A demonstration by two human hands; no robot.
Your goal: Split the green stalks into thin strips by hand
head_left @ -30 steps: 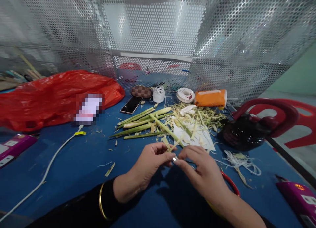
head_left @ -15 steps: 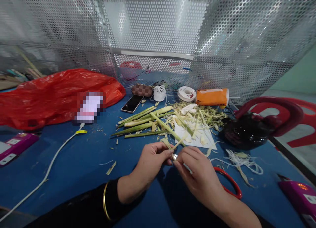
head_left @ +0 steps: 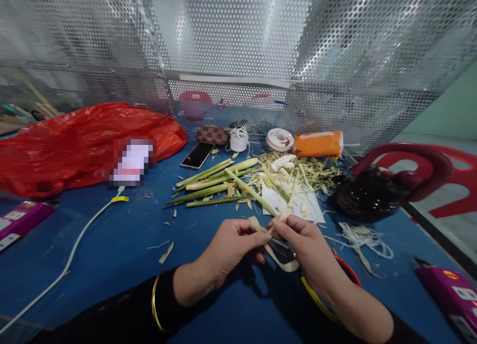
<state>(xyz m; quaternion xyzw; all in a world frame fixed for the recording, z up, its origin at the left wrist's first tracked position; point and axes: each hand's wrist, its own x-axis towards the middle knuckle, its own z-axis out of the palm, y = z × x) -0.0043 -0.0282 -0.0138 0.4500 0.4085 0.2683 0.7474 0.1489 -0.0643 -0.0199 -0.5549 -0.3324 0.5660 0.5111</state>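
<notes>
I'm running two hands here and they share one strip [head_left: 286, 266]. Left hand [head_left: 233, 244] pinches it thumb-to-fingers, right hand [head_left: 311, 244] pinches it too, just beside, with one pair of scissors [head_left: 349, 268] hanging in that same hand.

Call the hands the clock's centre. Stalks [head_left: 208, 189] sit around 10 to 11; I make it about six, but they overlap so don't quote me. One paper [head_left: 315, 210] at 1, shreds [head_left: 324, 172] heaped on and past it. Two phones: lit phone [head_left: 132, 163] at 10, dark phone [head_left: 197, 156] at 11. Two purple boxes [head_left: 449, 294], at 9 and between 3 and 4.

The strip itself is pale yellow-green, thin and flat like ribbon, with a slack loop sagging toward 5.

Containers: one red bag [head_left: 74, 145] at 10, rumpled, can't see inside. One case [head_left: 212, 135] at 11, looks closed. One orange pack [head_left: 316, 144] at 1, on its side. One black pot [head_left: 367, 200] at 2, contents hidden from me.
</notes>
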